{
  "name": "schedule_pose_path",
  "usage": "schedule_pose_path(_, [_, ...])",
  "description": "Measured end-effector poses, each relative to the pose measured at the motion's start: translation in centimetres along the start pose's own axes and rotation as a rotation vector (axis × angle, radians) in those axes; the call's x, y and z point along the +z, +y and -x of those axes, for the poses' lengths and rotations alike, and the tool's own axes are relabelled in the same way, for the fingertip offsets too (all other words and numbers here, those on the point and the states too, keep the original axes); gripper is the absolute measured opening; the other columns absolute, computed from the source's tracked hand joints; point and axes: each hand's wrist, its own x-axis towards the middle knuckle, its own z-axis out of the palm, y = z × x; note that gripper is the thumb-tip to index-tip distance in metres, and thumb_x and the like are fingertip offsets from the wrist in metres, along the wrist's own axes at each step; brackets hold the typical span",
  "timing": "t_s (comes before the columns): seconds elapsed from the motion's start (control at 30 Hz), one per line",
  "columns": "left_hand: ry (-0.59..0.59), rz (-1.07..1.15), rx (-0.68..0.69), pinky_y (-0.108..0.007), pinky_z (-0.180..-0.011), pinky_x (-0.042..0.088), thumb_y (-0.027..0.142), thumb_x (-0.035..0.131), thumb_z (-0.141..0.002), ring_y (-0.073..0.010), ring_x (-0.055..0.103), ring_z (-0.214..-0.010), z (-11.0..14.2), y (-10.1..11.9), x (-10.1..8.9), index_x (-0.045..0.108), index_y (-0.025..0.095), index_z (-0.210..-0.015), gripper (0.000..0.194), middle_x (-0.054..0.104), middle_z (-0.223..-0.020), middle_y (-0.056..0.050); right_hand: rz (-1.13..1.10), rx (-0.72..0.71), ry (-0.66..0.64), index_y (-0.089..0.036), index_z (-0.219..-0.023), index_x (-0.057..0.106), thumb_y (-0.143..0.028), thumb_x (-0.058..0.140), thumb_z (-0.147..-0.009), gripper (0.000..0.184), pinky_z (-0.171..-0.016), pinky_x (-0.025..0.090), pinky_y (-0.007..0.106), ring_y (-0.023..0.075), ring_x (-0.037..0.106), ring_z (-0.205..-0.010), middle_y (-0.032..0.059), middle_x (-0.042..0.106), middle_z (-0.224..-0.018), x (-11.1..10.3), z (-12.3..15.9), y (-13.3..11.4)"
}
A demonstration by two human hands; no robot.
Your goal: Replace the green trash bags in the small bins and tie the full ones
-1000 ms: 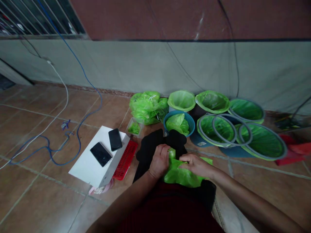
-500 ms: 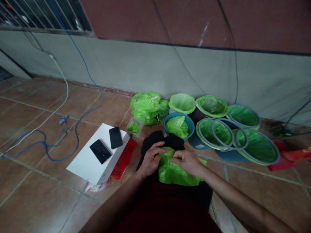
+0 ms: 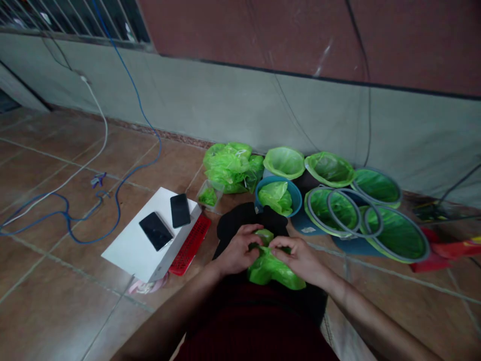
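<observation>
A crumpled bright green plastic bag point(image 3: 274, 269) lies on my lap over dark cloth. My left hand point(image 3: 237, 250) is closed on the bag's upper left edge. My right hand point(image 3: 296, 255) pinches the same edge just to the right, fingertips close to the left hand's. Right in front of my hands stands a blue bowl point(image 3: 295, 191) holding another green bag. Beyond it is a heap of green bags point(image 3: 229, 168) by the wall.
Several green-lined buckets and grey rings point(image 3: 353, 208) sit at the right along the wall. A white box point(image 3: 135, 253) carries two dark phones point(image 3: 179, 210), beside a red basket-like piece point(image 3: 190, 245). Blue and white cables point(image 3: 75, 210) trail over the tiled floor at the left.
The bag has been gathered from a spread sheet into a smaller bunch. Both hands moved closer together at its top edge. The view shifted slightly.
</observation>
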Motion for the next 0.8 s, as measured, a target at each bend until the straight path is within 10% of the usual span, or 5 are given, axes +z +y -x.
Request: schedule_pose_path(0.8, [-0.049,0.063,-0.077,-0.043,-0.107,0.037,0.026,0.057,-0.087,-0.0233,0.049,-0.124,-0.8,-0.1,-0.1,0.067,0.02,-0.082,0.012,0.056,-0.132,-0.009,-0.087,0.049,-0.056,-0.017,-0.076,0.063,-0.036,0.051,-0.086,0.024,-0.06,0.035,0.025,0.0124,0.047,-0.063,-0.001,0.055,-0.066,0.2,-1.4,0.8])
